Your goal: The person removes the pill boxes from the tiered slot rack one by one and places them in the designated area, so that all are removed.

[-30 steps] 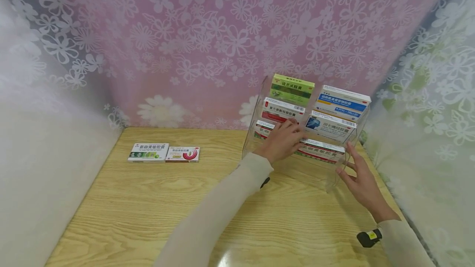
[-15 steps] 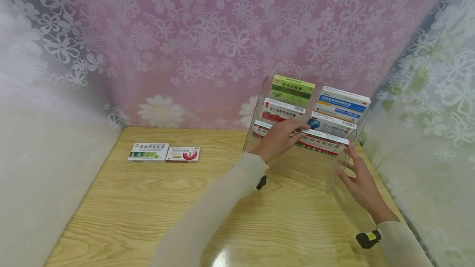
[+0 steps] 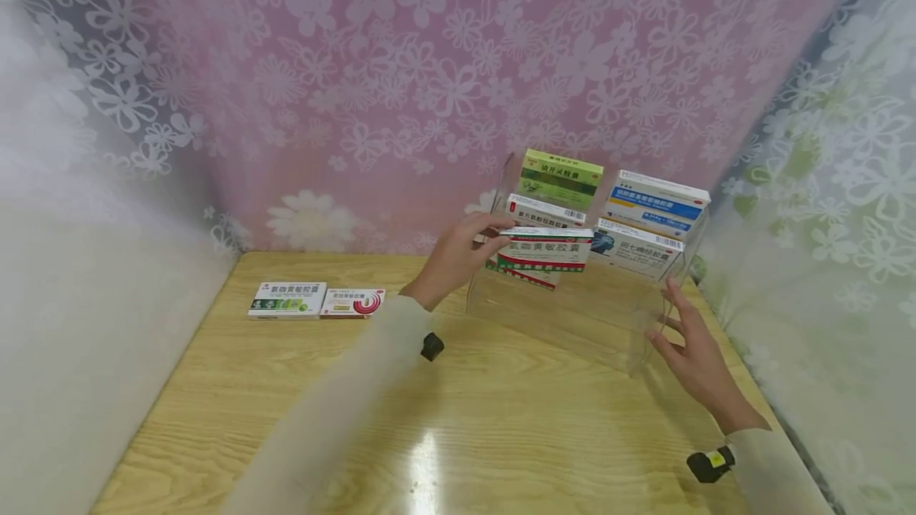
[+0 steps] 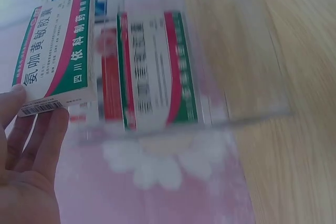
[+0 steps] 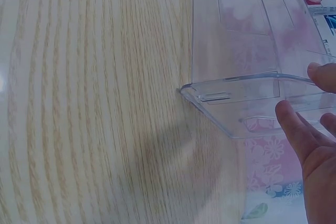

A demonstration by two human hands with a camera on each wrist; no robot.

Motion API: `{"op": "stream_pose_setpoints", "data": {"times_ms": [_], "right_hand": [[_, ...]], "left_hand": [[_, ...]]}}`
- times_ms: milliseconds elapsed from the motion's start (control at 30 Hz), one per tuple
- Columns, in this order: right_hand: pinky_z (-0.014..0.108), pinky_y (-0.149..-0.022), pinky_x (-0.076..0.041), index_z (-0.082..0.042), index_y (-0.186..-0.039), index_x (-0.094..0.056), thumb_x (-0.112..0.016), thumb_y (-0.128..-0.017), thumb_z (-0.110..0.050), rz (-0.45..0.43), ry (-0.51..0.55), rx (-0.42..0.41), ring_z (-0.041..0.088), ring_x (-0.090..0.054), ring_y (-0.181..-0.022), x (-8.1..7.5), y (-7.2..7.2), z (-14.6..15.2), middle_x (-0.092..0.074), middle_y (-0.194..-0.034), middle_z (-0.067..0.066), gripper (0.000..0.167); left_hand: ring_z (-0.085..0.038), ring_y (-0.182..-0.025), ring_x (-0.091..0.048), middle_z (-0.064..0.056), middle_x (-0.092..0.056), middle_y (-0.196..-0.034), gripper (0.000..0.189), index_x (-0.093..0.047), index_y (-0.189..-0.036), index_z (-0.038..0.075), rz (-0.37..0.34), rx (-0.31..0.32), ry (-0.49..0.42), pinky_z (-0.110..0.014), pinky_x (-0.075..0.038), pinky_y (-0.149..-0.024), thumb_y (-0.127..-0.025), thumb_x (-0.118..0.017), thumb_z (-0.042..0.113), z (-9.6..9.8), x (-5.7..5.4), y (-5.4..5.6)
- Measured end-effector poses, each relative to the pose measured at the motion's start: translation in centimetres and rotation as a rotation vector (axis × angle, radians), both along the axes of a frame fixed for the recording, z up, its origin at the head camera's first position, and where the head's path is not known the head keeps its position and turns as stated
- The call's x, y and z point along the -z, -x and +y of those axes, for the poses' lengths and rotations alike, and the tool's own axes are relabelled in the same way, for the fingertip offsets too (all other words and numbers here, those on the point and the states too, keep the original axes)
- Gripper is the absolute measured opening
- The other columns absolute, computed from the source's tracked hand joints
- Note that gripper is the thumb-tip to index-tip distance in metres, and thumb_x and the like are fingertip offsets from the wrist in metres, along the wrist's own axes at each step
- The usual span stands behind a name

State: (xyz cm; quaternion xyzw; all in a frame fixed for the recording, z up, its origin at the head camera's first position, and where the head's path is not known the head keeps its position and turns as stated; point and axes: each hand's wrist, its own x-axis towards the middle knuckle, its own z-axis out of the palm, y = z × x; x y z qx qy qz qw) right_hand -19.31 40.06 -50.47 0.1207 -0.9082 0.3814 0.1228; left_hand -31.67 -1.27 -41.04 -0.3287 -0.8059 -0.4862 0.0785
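My left hand [image 3: 452,254] pinches the left end of a white medicine box [image 3: 554,249] with red and green stripes. The box is raised in front of the clear display rack [image 3: 572,324]. A matching medicine box [image 4: 157,72] stands behind it in the rack's lower left, partly hidden in the head view. At the rack's right side, my right hand [image 3: 697,356] holds the clear side panel [image 5: 252,85], its thumb and fingers about the edge. The left wrist view shows my thumb and fingers on the end of the lifted box.
Higher in the rack stand a green box [image 3: 560,181], a red-and-white box [image 3: 547,211], a blue-and-white box [image 3: 657,201] and a grey-white box [image 3: 637,249]. Two flat boxes, one green-white [image 3: 288,300] and one red-white [image 3: 353,303], lie left on the wooden table [image 3: 343,396].
My left hand has lifted the red-and-green-striped medicine box from the rack's lower right and carried it left, before its matching box. My right hand stays at the rack's side.
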Motion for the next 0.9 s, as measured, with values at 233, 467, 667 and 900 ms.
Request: {"op": "stream_pose_setpoints", "data": {"times_ms": [233,467,667,900], "right_hand": [[0.001,-0.084,-0.047,-0.023,-0.178,-0.001,-0.063,-0.11,-0.004,-0.001,0.006,-0.004,0.068,-0.053,-0.128,0.2,0.0,-0.2,-0.025,-0.171,0.037,0.094],[0.0,-0.083,-0.047,-0.026,-0.178,0.0,-0.064,-0.11,-0.005,-0.014,0.003,0.002,0.066,-0.054,-0.128,0.3,-0.3,-0.1,-0.025,-0.171,0.036,0.095],[0.0,-0.083,-0.046,-0.027,-0.178,0.0,-0.064,-0.11,-0.006,-0.022,0.003,0.007,0.067,-0.053,-0.13,0.2,-0.3,0.0,-0.024,-0.173,0.035,0.096],[0.0,-0.084,-0.045,-0.025,-0.178,0.0,-0.063,-0.111,-0.007,-0.021,-0.003,0.012,0.068,-0.053,-0.13,0.0,-0.3,-0.1,-0.025,-0.172,0.036,0.094]], "left_hand": [[-0.02,-0.12,-0.07,-0.002,-0.072,-0.138,0.034,-0.071,-0.144,0.022,-0.054,-0.152,0.041,-0.044,-0.061,-0.103,-0.111,-0.067,0.03,-9.2,0.1,-0.2],[-0.027,-0.132,-0.064,-0.003,-0.066,-0.148,0.042,-0.066,-0.149,0.026,-0.174,-0.329,0.08,-0.057,-0.052,-0.114,-0.112,-0.063,0.044,-20.0,2.2,-1.1],[-0.041,-0.136,-0.061,-0.017,-0.061,-0.154,0.051,-0.06,-0.157,0.019,-0.265,-0.462,0.176,-0.067,-0.05,-0.113,-0.114,-0.056,0.047,-27.5,3.4,-3.2],[-0.045,-0.125,-0.069,-0.026,-0.058,-0.154,0.06,-0.052,-0.162,0.013,-0.392,-0.449,0.284,-0.068,-0.054,-0.106,-0.116,-0.048,0.051,-34.0,5.6,-4.8]]}}
